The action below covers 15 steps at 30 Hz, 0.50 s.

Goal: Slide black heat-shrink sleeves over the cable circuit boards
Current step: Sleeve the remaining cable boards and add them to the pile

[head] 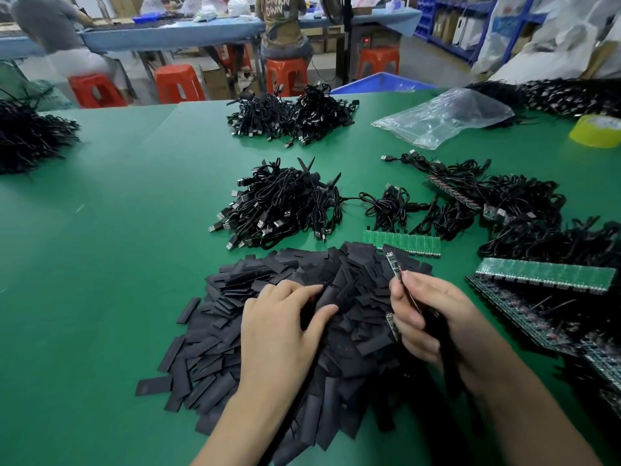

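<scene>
Left hand [282,327] pinches sleeve [324,295]; right hand [426,317] grips circuit board [394,267]

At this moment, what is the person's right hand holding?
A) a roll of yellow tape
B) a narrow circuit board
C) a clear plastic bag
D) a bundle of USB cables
B: the right hand pinches a narrow circuit board, which sticks up over the pile of black heat-shrink sleeves.
</scene>
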{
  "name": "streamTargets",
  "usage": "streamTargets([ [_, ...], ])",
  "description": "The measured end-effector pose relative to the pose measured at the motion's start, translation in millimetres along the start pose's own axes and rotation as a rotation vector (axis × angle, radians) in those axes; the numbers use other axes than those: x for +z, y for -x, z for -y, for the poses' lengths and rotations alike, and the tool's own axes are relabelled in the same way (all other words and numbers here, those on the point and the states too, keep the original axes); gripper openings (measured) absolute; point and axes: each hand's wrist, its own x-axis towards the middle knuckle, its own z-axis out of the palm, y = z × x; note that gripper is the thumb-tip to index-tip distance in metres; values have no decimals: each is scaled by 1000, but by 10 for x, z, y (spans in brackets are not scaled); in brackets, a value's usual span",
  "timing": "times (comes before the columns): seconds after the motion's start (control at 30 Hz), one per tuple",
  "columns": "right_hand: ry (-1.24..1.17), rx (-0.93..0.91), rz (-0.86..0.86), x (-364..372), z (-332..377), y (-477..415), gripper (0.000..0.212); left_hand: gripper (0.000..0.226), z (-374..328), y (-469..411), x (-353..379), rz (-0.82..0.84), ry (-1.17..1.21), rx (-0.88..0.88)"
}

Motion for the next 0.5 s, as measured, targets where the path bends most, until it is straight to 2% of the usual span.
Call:
streamTargets([
  [0.1,2,87,36,-48,-15,-11,24,21,-12,-11,48,5,-48,-4],
  [0.27,168,133,57,24,-88,-22,25,7,-4,-7,39,-51,5,-22],
  [0.43,62,198,-6,132,-136,-22,26,3,-22,49,11,-237,243,210],
  [0.5,78,236,-16,173,-150,-27,34,2,-12,90,30,-262,283,304],
])
